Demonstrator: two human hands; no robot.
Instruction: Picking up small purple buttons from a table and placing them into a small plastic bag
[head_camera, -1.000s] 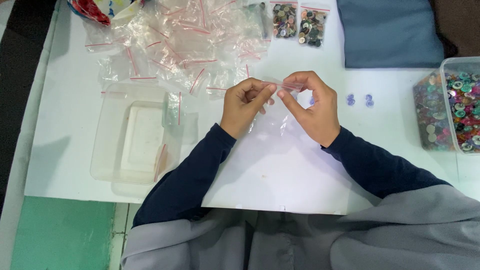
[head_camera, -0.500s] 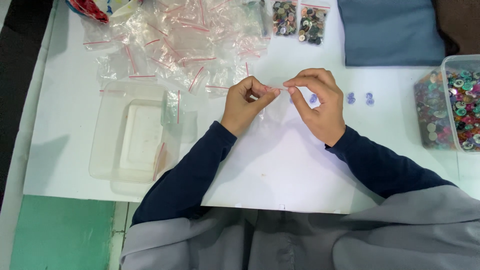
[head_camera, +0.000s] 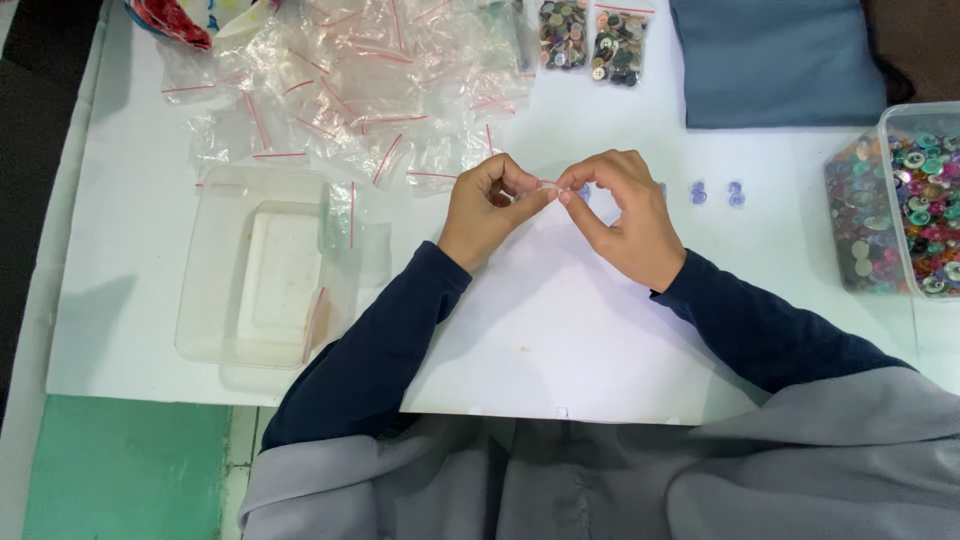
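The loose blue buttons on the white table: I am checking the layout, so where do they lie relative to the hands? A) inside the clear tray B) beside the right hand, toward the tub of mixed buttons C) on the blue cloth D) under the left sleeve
B: the two blue buttons lie on the bare table between the right hand and the button tub.

Single view only, head-worn camera, looks steeply down from above wearer's chest onto white table (head_camera: 150, 330). Near edge of frame: grey garment and dark blue sleeves; far edge: pile of clear zip bags (head_camera: 350, 80), blue cloth (head_camera: 775, 60). Left hand (head_camera: 485, 205) and right hand (head_camera: 625, 215) sit just above frame centre, close range. Left margin catches green floor (head_camera: 125, 465); right margin cuts tub of buttons (head_camera: 905, 200). No second view, so no shared area
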